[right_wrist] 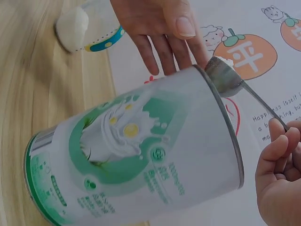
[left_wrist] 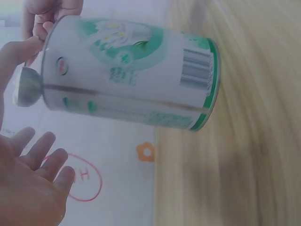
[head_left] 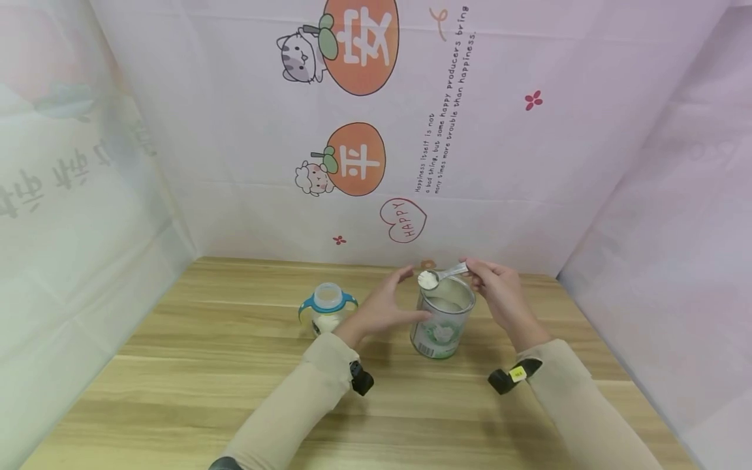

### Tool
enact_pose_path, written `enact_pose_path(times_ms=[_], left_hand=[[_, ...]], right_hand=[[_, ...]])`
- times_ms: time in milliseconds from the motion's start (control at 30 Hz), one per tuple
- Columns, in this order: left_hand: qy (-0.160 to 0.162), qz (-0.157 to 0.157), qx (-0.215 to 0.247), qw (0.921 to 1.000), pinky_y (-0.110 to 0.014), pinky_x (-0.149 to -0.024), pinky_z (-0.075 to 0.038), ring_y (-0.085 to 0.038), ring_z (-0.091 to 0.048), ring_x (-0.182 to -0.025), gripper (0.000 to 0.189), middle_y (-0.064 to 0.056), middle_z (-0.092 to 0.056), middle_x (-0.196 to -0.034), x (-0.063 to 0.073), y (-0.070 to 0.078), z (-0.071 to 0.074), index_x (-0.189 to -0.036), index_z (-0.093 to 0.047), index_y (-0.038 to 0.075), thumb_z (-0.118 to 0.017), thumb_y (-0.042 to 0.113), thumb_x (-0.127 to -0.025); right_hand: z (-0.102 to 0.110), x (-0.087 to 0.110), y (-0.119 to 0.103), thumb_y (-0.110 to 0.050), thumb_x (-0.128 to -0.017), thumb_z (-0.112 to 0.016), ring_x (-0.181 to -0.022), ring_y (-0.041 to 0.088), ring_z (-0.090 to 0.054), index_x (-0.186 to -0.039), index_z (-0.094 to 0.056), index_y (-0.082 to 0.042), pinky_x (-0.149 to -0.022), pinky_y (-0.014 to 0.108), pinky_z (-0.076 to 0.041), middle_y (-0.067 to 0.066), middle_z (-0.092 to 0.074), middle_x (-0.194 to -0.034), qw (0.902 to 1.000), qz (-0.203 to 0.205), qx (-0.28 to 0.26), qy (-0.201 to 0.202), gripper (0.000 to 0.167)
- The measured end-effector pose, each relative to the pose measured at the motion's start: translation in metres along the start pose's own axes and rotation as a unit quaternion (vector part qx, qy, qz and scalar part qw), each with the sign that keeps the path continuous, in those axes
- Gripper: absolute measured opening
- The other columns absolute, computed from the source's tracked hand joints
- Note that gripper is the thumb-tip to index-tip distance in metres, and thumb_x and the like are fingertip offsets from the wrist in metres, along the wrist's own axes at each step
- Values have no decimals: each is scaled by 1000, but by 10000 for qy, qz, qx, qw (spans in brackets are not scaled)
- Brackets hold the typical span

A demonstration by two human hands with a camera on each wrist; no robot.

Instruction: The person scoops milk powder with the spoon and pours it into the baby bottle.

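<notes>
My right hand (head_left: 498, 294) pinches the handle of a metal measuring spoon (right_wrist: 228, 77). White powder (head_left: 428, 280) heaps up in its bowl, which sits over the left rim of an uncovered milk powder can (head_left: 440, 333). That can stands upright on the table, with a green and white label and powder visible inside. My left hand (head_left: 384, 307) is held just left of the can, fingers spread and holding nothing; in the left wrist view its palm (left_wrist: 28, 188) faces the spoon. Left of this hand stands a lidless baby bottle (head_left: 327, 307) with blue handles and white contents.
The wood-grain table (head_left: 205, 365) ends at a printed cloth backdrop (head_left: 487, 215) right behind the can. White cloth (head_left: 652, 215) also closes in the right side, and more hangs on the left.
</notes>
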State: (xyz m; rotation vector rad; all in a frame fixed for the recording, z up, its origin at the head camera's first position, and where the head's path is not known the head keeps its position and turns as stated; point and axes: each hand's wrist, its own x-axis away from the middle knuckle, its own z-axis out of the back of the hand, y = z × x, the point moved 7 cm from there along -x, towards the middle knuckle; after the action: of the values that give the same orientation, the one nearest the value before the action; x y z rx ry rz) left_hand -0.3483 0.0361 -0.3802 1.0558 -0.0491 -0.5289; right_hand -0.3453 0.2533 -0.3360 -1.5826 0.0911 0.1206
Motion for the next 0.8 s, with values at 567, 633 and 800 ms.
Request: enact_pose_path(times_ms=[567,633,800], left_hand=[[566,-87,-284,9980,-48,-116,-28,-21,-33,-144,104,-1,-39,-156,23,-3,64,-158,-30,15,-84,52,-77],[642,-46,-263,9976,-49,-116,-27,-21,-32,-144,102,0,-39,-156,26,-5,72,-158,-30,18,-85,50,-77],[730,52,-327,9968,-52,-115,-27,-22,-32,-144,98,3,-38,-156,36,-13,90,-157,-30,24,-83,50,-79]], right_hand=[[-48,-16,-2,-29,-100,-65,-78,8,-49,-122,-69,-2,-72,19,-47,-4,-61,-89,9992,-252,206,-214,35],[-56,-18,-3,-29,-100,-65,-77,8,-50,-122,-69,-2,-73,20,-48,-5,-63,-87,9992,-199,253,-244,35],[-75,-22,-5,-29,-101,-64,-75,8,-50,-124,-68,1,-69,18,-47,-5,-65,-84,9988,-47,399,-283,38]])
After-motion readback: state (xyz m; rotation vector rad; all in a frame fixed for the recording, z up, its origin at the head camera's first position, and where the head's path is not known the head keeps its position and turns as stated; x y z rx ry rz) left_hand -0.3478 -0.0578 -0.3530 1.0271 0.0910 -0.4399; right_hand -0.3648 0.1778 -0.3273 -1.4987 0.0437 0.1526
